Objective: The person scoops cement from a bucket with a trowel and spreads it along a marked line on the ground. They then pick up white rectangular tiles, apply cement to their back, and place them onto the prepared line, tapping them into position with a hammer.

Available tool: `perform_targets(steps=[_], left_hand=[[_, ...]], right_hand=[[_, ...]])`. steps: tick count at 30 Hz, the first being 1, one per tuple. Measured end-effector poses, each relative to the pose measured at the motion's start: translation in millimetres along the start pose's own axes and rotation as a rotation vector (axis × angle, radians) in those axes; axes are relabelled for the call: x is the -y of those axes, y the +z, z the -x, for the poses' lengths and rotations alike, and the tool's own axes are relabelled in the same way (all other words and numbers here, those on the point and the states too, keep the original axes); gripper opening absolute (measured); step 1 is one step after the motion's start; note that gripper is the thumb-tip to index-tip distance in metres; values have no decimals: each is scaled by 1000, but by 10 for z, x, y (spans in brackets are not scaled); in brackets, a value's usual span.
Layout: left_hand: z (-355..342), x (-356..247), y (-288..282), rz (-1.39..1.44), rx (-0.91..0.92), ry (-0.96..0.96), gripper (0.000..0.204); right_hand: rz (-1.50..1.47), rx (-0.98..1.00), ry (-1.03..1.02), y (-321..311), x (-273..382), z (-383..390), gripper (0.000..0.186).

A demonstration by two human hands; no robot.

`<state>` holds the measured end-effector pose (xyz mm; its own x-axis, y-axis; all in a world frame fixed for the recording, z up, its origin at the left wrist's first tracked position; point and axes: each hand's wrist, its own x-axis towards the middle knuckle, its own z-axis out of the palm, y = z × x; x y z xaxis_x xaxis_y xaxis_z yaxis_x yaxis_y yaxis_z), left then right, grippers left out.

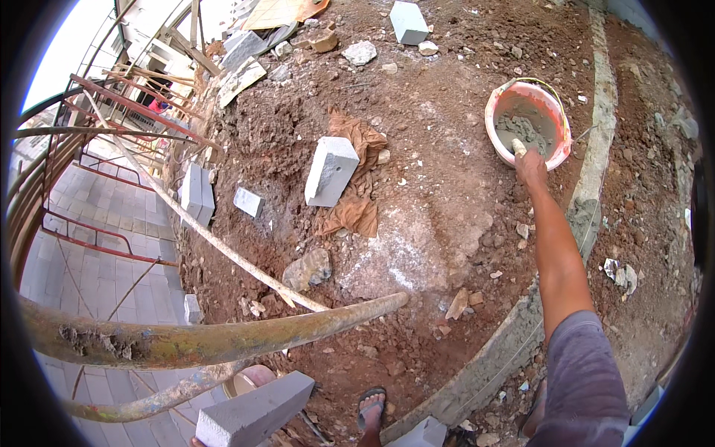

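Note:
My right hand (530, 167) is closed round the pale handle of a trowel (519, 147) at the bucket's near rim; its blade is hidden. Wet grey mortar (525, 128) lies inside the bucket (494, 112), which is white outside and orange-red inside. At the lower left, a light grey block (257, 412) is held up off the ground. Only a bit of my left hand (197, 442) shows, under that block's near end at the picture's edge.
A strip of mortar (514, 328) with a string along it crosses the ground on the right. Scaffold poles (216, 335) jut in from the left. Another grey block (332, 170) rests on brown cloth (354, 212). My sandalled foot (371, 406) is at the bottom, among stones and soil.

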<state>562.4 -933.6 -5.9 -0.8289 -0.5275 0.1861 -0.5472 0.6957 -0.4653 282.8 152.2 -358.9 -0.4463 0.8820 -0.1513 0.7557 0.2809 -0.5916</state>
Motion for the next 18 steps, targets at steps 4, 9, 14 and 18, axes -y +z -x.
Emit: perform_targets(steps=[4,9,14,18], left_hand=[[-78,-414,185,131,44,42,62],[-141,-183,-127,135,31,43,62],[-476,399,-270,-217,-388,565,54],[203,-1729,-577,641,175,-15,48]], right_hand=[[-884,159,326,-331,-768,-296,43],[-1130,321,216,-1010,-402,1115,27],[-1069,-70,-130,-1306,-18,1557,44],[-728,-500,-266,-1229,-1053,1192,38]])
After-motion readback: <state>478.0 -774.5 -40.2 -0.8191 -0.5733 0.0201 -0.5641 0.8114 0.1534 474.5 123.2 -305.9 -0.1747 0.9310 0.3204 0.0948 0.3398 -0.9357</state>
